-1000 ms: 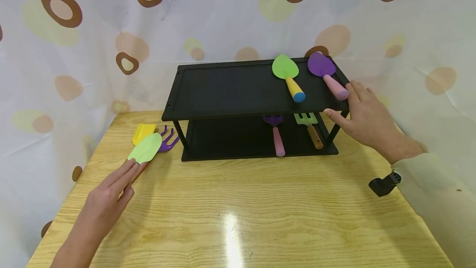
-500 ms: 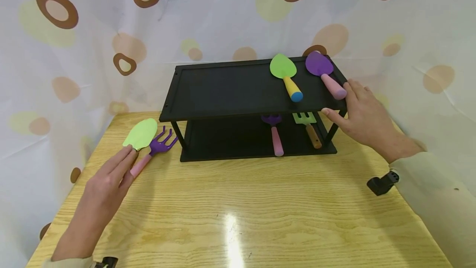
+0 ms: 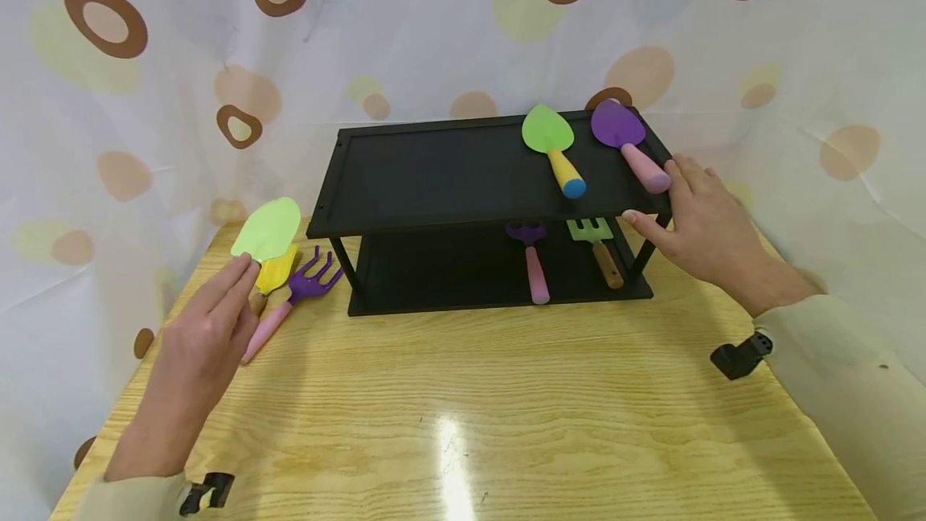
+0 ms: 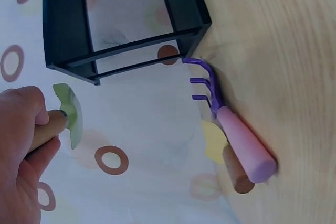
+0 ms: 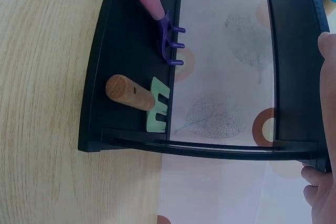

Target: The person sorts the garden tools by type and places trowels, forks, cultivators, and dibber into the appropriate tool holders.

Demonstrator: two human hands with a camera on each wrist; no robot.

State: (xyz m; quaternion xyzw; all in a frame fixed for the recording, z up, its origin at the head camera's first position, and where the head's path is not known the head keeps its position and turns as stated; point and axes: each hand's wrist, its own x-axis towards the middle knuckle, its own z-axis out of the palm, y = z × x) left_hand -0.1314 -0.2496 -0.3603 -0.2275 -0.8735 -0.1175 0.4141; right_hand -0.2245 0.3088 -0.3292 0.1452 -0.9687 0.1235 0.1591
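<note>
My left hand (image 3: pixel 198 336) grips the wooden handle of a light green hand trowel (image 3: pixel 268 227), raised over the table's left side. The left wrist view shows its wooden handle (image 4: pixel 50 129) between thumb and fingers. Below lie a yellow-bladed garden tool (image 3: pixel 278 270), its wooden handle partly hidden, and a purple hand rake with pink handle (image 3: pixel 307 286). My right hand (image 3: pixel 716 231) holds the right front corner of a black two-tier shelf (image 3: pixel 434 175), thumb at the front and fingers along the side.
On the top tier lie a green trowel with yellow handle (image 3: pixel 557 147) and a purple trowel with pink handle (image 3: pixel 629 143). The lower tier carries a purple rake (image 3: pixel 537 272) and a green fork (image 3: pixel 604 252). A patterned curtain (image 3: pixel 434 38) hangs behind the wooden table (image 3: pixel 463 392).
My left hand has lifted the light green trowel up and slightly leftward, uncovering the purple rake and yellow-bladed tool. My right hand stays on the shelf corner.
</note>
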